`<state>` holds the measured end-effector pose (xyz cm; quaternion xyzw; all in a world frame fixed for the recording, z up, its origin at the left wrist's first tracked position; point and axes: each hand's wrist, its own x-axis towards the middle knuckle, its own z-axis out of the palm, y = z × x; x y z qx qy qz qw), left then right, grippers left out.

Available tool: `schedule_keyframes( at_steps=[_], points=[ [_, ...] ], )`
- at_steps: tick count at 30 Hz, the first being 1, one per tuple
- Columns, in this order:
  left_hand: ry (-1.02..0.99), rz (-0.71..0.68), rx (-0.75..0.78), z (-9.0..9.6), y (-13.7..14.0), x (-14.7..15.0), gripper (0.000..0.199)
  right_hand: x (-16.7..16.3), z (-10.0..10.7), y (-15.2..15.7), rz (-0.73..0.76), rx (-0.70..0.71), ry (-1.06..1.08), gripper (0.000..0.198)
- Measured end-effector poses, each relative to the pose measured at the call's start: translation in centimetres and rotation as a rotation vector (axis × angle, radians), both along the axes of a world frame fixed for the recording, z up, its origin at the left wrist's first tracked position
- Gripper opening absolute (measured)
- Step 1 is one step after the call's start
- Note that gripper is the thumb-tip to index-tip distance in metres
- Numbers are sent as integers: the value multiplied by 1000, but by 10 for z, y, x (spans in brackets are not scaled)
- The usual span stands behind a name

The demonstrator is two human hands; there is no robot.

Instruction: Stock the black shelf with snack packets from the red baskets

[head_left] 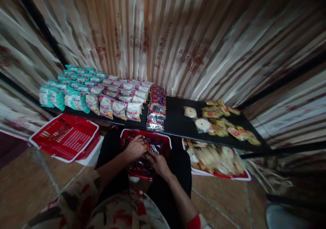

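Between my knees stands a red basket [166, 140] with a white rim, filled with dark, shiny snack packets [156, 148]. My left hand [135, 149] reaches in from the left, its fingers closed around a packet near the middle. From the right, my right hand [158, 163] comes to the same spot, fingers bent and pinching at a packet. The fingertips of both hands are partly lost among the dark wrappers. Just ahead, a row of similar red and purple packets [158, 101] lies overlapped on the black shelf [175, 115].
White snack bags [119, 108] and teal bags [75, 100] stand in rows on the shelf's left. Round white packages [203, 124] and yellow packets [219, 127] lie right. Another red basket [66, 134] sits left; a filled basket [216, 157] is under the shelf's right. Striped curtains [152, 35] hang behind.
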<state>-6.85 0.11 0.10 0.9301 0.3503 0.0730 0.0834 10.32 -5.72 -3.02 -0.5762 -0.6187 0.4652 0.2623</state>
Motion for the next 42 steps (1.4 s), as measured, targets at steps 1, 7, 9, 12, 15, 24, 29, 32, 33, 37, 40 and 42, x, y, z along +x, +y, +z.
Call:
schedule_keyframes(
  at_steps=[1, 7, 9, 12, 15, 24, 29, 32, 33, 37, 40, 42],
  points=[
    [-62, 32, 41, 9, -1, 0, 16, 1, 1, -2, -48, -57, 90, 31],
    [-612, 525, 142, 34, -16, -7, 32, 6, 20, -15, -354, -265, 616, 43],
    [-774, 719, 24, 29, -23, -8, 31, 8, 27, -19, -453, -286, 678, 44],
    [-999, 842, -410, 19, -34, -6, 30, 7, 35, -22, -534, -299, 771, 43],
    [-1158, 753, -892, 19, -45, 3, 33, 3, 41, -24, -522, -301, 852, 40],
    [-1312, 694, -978, 42, -41, 19, 21, 7, 51, -25, -365, -284, 902, 35],
    [-1220, 587, -1079, 50, -31, 22, 19, 17, 54, -7, -362, -198, 828, 36],
    [-1219, 589, -1087, 53, -19, 32, 22, 19, 57, 9, -410, -121, 757, 38],
    [-1225, 602, -1071, 53, -14, 36, 22, 19, 58, 15, -434, -89, 747, 38],
    [-1243, 625, -920, 49, 14, 53, 35, 26, 60, 43, -518, 16, 674, 39],
    [-1176, 677, -768, 43, 39, 62, 55, 34, 59, 67, -544, 72, 601, 39],
    [-1105, 716, -665, 42, 55, 67, 60, 39, 57, 84, -552, 112, 561, 39]
  ],
)
